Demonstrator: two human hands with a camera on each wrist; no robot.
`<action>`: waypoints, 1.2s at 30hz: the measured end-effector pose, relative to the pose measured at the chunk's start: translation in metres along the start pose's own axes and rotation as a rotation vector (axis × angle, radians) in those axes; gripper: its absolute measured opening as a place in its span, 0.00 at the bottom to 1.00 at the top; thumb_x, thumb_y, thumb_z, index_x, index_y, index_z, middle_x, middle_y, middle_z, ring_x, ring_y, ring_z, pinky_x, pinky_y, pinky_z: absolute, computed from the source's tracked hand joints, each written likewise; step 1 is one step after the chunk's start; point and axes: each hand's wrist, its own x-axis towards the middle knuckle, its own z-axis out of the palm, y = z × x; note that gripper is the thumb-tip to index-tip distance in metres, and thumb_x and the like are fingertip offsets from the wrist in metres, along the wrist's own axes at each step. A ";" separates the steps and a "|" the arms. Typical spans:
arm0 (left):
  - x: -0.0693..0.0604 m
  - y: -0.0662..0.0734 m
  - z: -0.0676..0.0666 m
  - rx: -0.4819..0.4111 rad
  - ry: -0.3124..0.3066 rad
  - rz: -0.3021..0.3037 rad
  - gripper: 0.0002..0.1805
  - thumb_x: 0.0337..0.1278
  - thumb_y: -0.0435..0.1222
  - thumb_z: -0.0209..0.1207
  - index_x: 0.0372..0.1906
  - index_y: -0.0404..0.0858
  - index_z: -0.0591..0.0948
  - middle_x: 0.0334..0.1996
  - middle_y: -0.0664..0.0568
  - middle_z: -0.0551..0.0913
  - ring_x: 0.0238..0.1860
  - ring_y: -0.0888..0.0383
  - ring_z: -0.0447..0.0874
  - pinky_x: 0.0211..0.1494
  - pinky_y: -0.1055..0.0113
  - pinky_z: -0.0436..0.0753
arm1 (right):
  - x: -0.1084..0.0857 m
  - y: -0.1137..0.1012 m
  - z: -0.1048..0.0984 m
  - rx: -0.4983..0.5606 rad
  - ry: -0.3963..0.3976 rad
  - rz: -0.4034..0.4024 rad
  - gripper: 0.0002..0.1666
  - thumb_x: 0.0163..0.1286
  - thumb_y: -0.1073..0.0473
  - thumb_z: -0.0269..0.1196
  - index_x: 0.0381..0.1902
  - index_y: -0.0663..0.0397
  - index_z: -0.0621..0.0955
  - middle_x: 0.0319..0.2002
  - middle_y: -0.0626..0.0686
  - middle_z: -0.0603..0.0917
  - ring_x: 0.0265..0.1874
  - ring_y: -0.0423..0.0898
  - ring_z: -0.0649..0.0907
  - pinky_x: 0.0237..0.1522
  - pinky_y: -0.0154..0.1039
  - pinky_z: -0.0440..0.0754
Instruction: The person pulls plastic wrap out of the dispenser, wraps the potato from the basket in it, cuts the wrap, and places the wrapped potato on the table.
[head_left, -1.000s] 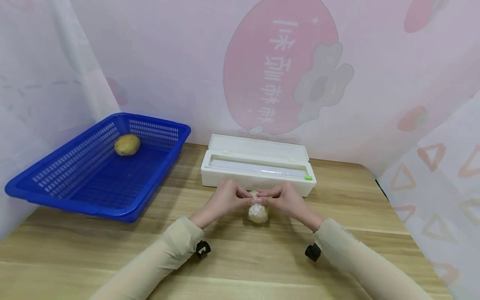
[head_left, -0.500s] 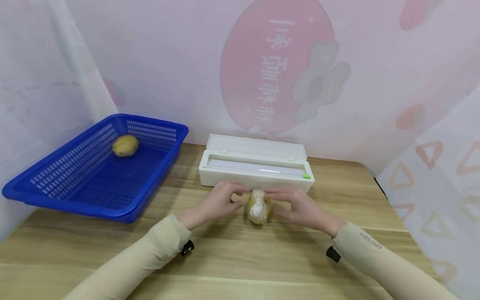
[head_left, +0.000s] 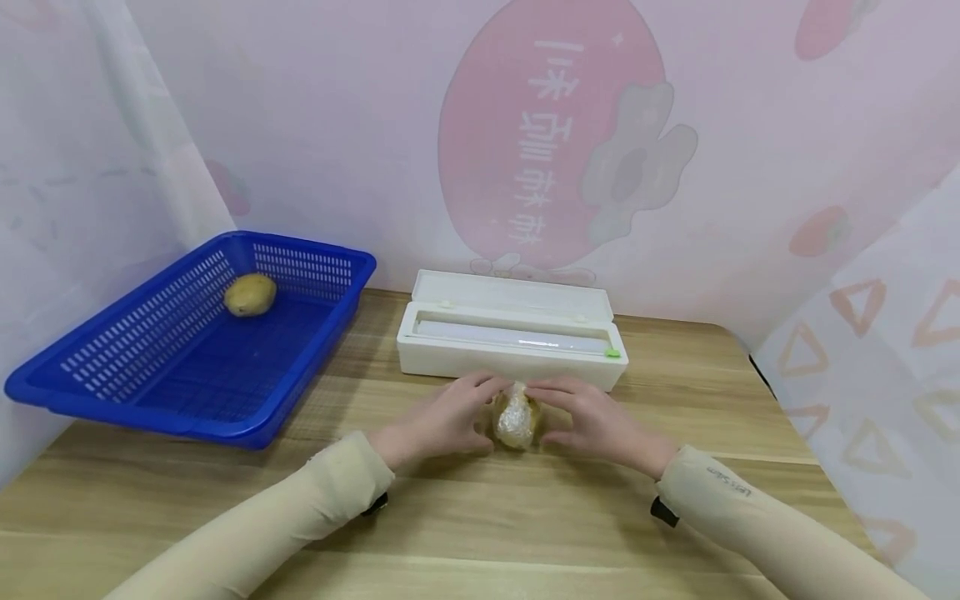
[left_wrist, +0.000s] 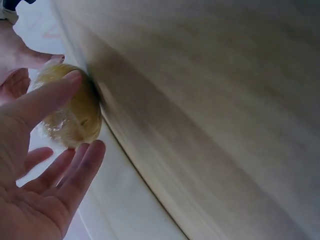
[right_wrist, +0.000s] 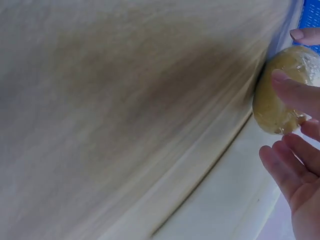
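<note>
In the head view a potato [head_left: 515, 419] wrapped in clear cling film stands on the wooden table, a bunched tuft of film at its top. My left hand [head_left: 448, 421] holds it from the left, fingers near its top and thumb lower down. On the other side my right hand [head_left: 600, 422] holds it the same way. The left wrist view shows the left thumb [left_wrist: 60, 95] across the wrapped potato [left_wrist: 82, 117], with fingertips at its end. From the right wrist, the right thumb [right_wrist: 292, 90] lies over the potato [right_wrist: 272, 107]; the other fingers are by its end.
Just behind the hands stands a white cling film box [head_left: 510, 360], lid raised, with a film roll [head_left: 510, 336] and a green slider [head_left: 613, 353]. A blue plastic basket [head_left: 247, 429] at the left holds one bare potato [head_left: 251, 295]. A printed curtain [head_left: 360, 150] hangs behind the table.
Both hands had pinched the film at the top together, then let go and drew apart. Now they have come back in around the potato's sides, thumbs lower.
</note>
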 end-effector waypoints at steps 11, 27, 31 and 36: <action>0.007 -0.003 0.004 -0.175 0.114 0.018 0.43 0.45 0.35 0.76 0.69 0.36 0.70 0.54 0.46 0.81 0.51 0.52 0.81 0.51 0.61 0.81 | 0.002 0.007 0.009 0.279 0.039 0.059 0.34 0.56 0.69 0.74 0.61 0.69 0.76 0.55 0.62 0.81 0.50 0.54 0.82 0.41 0.37 0.84; 0.019 -0.008 -0.003 -0.335 0.087 -0.028 0.23 0.63 0.38 0.64 0.62 0.37 0.78 0.50 0.52 0.84 0.44 0.58 0.82 0.49 0.61 0.82 | 0.001 0.001 0.008 0.747 -0.015 0.403 0.34 0.66 0.61 0.69 0.68 0.57 0.71 0.58 0.56 0.79 0.54 0.54 0.80 0.52 0.43 0.80; 0.022 -0.004 -0.006 -0.364 0.089 -0.105 0.19 0.67 0.41 0.62 0.59 0.40 0.80 0.44 0.54 0.85 0.41 0.59 0.83 0.46 0.64 0.82 | 0.003 -0.002 0.006 0.754 0.007 0.449 0.32 0.65 0.56 0.70 0.65 0.54 0.75 0.54 0.52 0.82 0.52 0.52 0.81 0.51 0.41 0.80; 0.024 0.002 -0.012 -0.425 0.077 -0.211 0.15 0.71 0.45 0.57 0.51 0.40 0.84 0.37 0.54 0.86 0.36 0.59 0.84 0.37 0.67 0.81 | 0.003 -0.005 -0.001 0.879 0.011 0.516 0.26 0.71 0.53 0.64 0.63 0.60 0.77 0.52 0.54 0.83 0.50 0.51 0.82 0.51 0.47 0.80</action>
